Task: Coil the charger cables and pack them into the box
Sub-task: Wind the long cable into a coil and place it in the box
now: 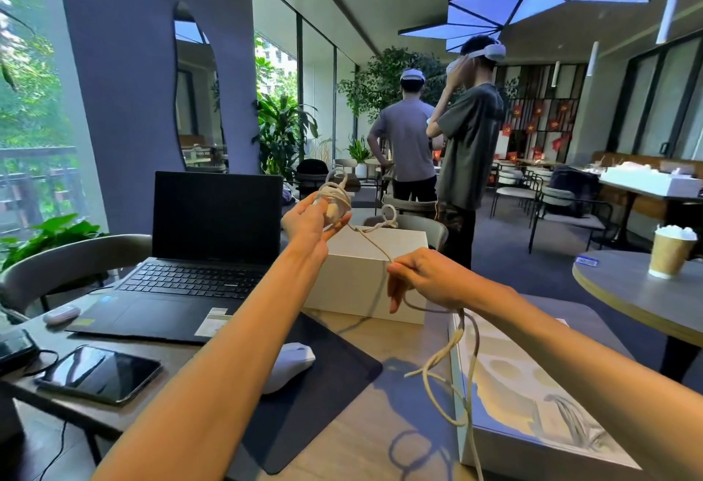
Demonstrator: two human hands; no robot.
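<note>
My left hand [310, 224] clamps cable coil [334, 195] at 12 o'clock above white box [365, 271]; right hand [422, 277] pinches taut strand. Loose tail [452, 374] dangling at 5 o'clock, likely to kink, tangle, pull coil apart.

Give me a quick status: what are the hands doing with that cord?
Left hand holds the coiled end of the white cable; right hand pinches the taut run. Loose tail dangles over the table. White box behind, nothing packed yet. Nothing in the way.
</note>
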